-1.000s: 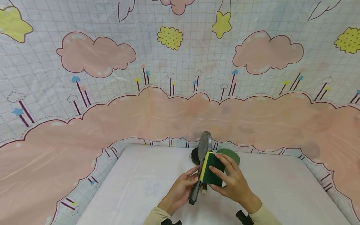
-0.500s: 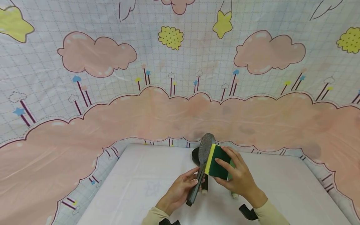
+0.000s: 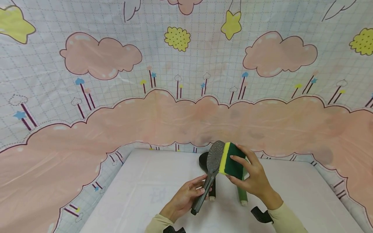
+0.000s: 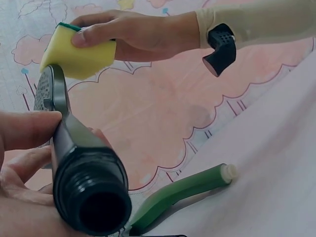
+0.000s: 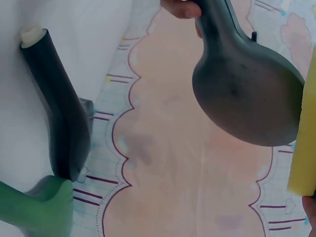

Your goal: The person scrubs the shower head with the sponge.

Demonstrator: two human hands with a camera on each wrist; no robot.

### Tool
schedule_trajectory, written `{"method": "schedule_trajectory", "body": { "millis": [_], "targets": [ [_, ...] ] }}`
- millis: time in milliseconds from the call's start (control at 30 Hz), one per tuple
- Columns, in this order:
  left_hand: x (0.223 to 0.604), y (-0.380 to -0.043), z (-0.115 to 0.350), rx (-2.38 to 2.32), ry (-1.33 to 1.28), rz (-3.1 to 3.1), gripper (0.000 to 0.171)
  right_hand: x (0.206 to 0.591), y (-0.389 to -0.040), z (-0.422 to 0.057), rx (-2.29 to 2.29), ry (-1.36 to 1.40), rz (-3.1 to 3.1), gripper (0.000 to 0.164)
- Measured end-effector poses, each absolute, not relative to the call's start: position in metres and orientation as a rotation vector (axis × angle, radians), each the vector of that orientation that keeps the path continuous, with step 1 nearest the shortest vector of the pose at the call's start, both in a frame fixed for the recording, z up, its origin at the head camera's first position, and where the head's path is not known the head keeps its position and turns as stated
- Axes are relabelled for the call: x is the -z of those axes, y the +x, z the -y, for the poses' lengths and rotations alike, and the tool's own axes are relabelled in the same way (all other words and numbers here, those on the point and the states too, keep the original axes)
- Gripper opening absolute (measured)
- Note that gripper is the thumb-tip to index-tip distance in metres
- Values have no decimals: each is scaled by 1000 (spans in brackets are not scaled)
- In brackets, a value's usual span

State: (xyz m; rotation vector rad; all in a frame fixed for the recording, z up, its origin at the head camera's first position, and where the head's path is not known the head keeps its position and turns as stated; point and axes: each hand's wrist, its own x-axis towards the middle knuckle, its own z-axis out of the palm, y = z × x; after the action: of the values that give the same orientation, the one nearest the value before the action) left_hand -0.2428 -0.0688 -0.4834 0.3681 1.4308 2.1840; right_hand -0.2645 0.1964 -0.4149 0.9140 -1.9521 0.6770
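Note:
A grey shower head (image 3: 215, 157) is held up at a tilt above the white table. My left hand (image 3: 184, 198) grips its handle, and the open threaded end (image 4: 101, 210) faces the left wrist camera. In my right hand (image 3: 258, 178) is a sponge (image 3: 236, 163) with a yellow side and a dark green scouring side. The sponge's yellow side (image 4: 81, 54) meets the rim of the shower head in the left wrist view. The right wrist view shows the smooth back of the shower head (image 5: 242, 89); most of the right hand lies outside it.
Two more shower heads lie on the white table (image 3: 140, 187) behind the hands. One is black (image 5: 59, 103), the other green (image 4: 182, 192); both are partly covered in the head view. A printed cloth (image 3: 175, 119) rises behind the table.
My right hand has moved the sponge up and to the right along the shower head. The shower head's face has turned more toward the head camera. The green handle has come into view.

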Motion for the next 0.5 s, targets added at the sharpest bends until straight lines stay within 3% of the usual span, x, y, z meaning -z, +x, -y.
{"method": "schedule_trajectory", "body": {
  "millis": [500],
  "targets": [
    [479, -249, 61, -2213, 310, -1524, 54, 422, -256, -192, -589, 986, 1887, 55]
  ]
}}
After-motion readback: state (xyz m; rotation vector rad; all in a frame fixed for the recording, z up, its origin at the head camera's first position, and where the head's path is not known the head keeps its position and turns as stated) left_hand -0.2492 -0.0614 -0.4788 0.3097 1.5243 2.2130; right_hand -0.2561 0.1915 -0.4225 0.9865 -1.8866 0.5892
